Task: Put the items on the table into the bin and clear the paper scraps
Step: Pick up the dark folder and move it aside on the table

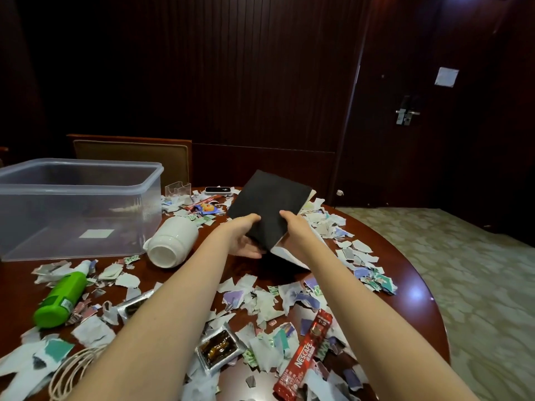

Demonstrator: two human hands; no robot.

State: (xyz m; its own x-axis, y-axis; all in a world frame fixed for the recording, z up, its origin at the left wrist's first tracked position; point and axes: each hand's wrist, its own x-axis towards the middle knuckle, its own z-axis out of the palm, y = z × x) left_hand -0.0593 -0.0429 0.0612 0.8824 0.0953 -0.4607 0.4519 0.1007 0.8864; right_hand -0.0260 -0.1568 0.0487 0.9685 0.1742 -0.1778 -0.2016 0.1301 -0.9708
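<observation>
Left: clear bin (pixel 144 180) at the far edge of the table (pixel 411 290). Nearer, a green bottle (pixel 60 299) and a white cup (pixel 170 241) lie on their sides among paper scraps (pixel 260 302). Centre: left hand (pixel 246 235) and right hand (pixel 292 227) each grip the near edge of a black book (pixel 266 206), held tilted above the table. Right: red coffee stick (pixel 304 351) lying on the scraps.

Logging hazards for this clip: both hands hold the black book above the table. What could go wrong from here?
1. The white mug lies on its side between the black book and the clear bin; a low swing left could set it rolling.
2. The book seems partly open at the right hand, so it may flop open.
</observation>
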